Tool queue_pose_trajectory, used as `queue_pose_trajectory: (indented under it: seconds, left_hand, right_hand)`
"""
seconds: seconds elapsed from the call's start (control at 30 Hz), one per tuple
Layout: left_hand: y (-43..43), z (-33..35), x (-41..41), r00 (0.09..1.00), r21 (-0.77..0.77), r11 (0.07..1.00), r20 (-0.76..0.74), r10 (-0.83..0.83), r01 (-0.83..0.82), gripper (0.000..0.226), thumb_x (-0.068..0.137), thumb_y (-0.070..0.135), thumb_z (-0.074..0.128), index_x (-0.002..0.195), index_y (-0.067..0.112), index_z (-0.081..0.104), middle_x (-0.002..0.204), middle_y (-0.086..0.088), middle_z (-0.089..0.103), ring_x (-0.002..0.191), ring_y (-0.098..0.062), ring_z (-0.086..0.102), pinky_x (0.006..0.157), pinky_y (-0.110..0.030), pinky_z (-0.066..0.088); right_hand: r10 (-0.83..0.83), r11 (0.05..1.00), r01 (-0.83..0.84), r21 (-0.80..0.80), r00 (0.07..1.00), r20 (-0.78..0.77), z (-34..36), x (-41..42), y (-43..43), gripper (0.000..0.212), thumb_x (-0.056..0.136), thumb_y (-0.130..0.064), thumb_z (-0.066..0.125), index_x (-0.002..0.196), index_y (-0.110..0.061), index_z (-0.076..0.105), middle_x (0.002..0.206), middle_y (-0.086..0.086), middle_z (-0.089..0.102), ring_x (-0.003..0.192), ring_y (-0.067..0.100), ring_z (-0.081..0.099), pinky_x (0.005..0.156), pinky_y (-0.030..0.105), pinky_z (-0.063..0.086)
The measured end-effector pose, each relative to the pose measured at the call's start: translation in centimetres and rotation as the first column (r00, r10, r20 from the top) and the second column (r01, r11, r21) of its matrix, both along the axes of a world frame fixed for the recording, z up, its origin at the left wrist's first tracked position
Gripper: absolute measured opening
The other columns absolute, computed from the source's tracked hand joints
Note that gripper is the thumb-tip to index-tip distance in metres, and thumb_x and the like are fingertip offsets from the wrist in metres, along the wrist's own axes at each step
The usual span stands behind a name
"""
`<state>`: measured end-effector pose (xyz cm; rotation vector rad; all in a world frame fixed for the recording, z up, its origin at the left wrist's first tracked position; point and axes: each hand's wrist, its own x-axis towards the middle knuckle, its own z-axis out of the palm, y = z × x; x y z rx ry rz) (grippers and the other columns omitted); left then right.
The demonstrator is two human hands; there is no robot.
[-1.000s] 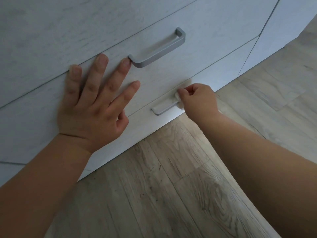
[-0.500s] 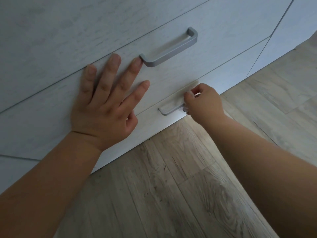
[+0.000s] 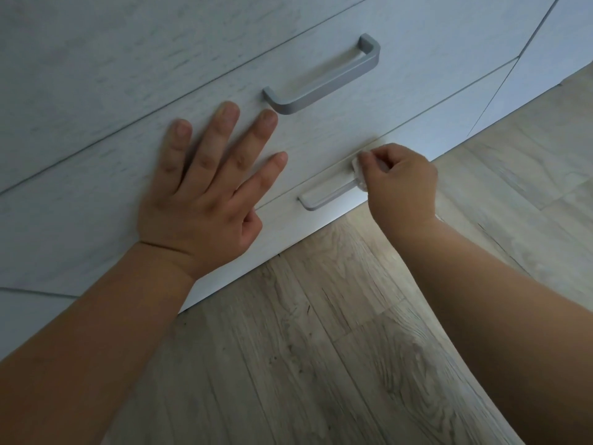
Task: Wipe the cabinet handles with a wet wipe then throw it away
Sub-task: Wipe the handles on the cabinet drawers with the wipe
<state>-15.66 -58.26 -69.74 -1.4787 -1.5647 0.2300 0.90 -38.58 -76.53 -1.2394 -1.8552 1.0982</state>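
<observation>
- Firmly, the right hand pinched the wet wipe round the lower handle; best swept end to end.
- Left hand lay splayed flat on the drawer front.

Right end of the lower handle is gone behind the right hand, so no telling where it stops. The wet wipe is mostly buried inside those curled fingers; only a white corner pokes out. The left forearm and right forearm run off the bottom edge, and the cabinet is cropped top and left.
</observation>
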Motion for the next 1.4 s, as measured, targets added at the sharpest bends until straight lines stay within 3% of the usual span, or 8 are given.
queue_pose_trajectory:
  seconds: [0.23,0.3,0.6,0.73,0.9,1.07,1.2,1.4]
  left_hand:
    - [0.0,-0.1,-0.1,1.0,0.003,1.0,-0.011,0.013,-0.013,0.066,0.089,0.025,0.054,0.155,0.023,0.05,0.169,-0.008,0.032,0.155,-0.039,0.022,0.128,-0.056,0.001]
    - [0.0,-0.1,0.0,1.0,0.003,1.0,-0.014,0.01,-0.01,0.066,0.089,0.026,0.054,0.155,0.023,0.05,0.169,-0.008,0.032,0.155,-0.04,0.023,0.128,-0.056,0.001]
    - [0.1,0.0,0.0,1.0,0.001,1.0,-0.013,0.009,-0.009,0.066,0.088,0.025,0.054,0.154,0.023,0.051,0.168,-0.008,0.034,0.154,-0.039,0.024,0.129,-0.056,0.0]
    - [0.0,0.0,0.1,1.0,0.007,1.0,-0.013,0.002,-0.002,0.067,0.088,0.024,0.055,0.155,0.023,0.051,0.168,-0.008,0.034,0.154,-0.04,0.026,0.128,-0.056,0.001]
    - [0.0,0.0,0.1,1.0,0.003,1.0,-0.012,0.008,-0.008,0.065,0.088,0.025,0.054,0.154,0.023,0.052,0.168,-0.008,0.034,0.154,-0.04,0.025,0.128,-0.055,0.0]
    - [0.1,0.0,0.1,1.0,0.008,1.0,-0.015,0.004,-0.004,0.065,0.088,0.024,0.055,0.153,0.023,0.052,0.168,-0.008,0.034,0.154,-0.04,0.026,0.129,-0.055,0.0]
    - [0.1,-0.1,0.1,1.0,0.006,1.0,-0.013,0.005,-0.005,0.066,0.088,0.024,0.055,0.153,0.023,0.052,0.168,-0.008,0.034,0.154,-0.04,0.025,0.129,-0.055,0.0]
    - [0.1,0.0,0.0,1.0,0.011,1.0,-0.024,0.011,-0.011,0.067,0.087,0.024,0.055,0.154,0.024,0.051,0.168,-0.008,0.034,0.154,-0.04,0.024,0.129,-0.055,0.0]
  right_hand:
    - [0.065,0.997,-0.063,-0.045,0.996,0.059,0.0,0.4,-0.3,0.016,0.093,-0.028,0.059,0.081,-0.017,0.061,0.071,0.005,0.068,0.061,0.022,0.06,0.056,0.04,0.052]
    - [0.025,0.998,-0.024,-0.058,1.0,0.008,0.4,0.5,0.0,0.016,0.094,-0.029,0.06,0.081,-0.02,0.065,0.069,-0.003,0.068,0.058,0.011,0.058,0.054,0.032,0.048]
    - [-0.041,0.963,0.026,-0.267,0.998,-0.052,-0.2,1.3,0.6,0.021,0.093,-0.035,0.066,0.079,-0.02,0.071,0.075,0.006,0.074,0.065,0.018,0.068,0.061,0.035,0.055]
    - [-0.014,0.903,-0.068,-0.423,0.982,-0.186,-0.2,0.3,-0.2,0.016,0.093,-0.031,0.072,0.083,-0.019,0.075,0.075,0.0,0.077,0.076,0.019,0.077,0.077,0.037,0.065]
    - [0.049,0.979,-0.052,-0.196,0.999,-0.019,0.0,0.9,0.3,0.023,0.09,-0.026,0.065,0.07,-0.015,0.062,0.053,-0.018,0.059,0.047,-0.001,0.051,0.05,0.018,0.043]
    - [0.04,0.975,-0.054,-0.217,0.997,-0.068,0.3,0.3,0.2,0.02,0.092,-0.036,0.067,0.081,-0.023,0.078,0.069,-0.007,0.074,0.063,0.008,0.069,0.062,0.029,0.055]
    - [0.093,0.989,-0.09,-0.12,0.995,0.021,-0.2,1.1,0.0,0.02,0.094,-0.031,0.064,0.077,-0.022,0.072,0.065,-0.008,0.067,0.057,-0.001,0.059,0.052,0.017,0.046]
    - [-0.047,0.935,0.002,-0.354,0.992,-0.119,-0.4,0.6,0.1,0.02,0.096,-0.041,0.069,0.085,-0.028,0.078,0.068,-0.011,0.074,0.045,0.003,0.052,0.057,0.027,0.048]
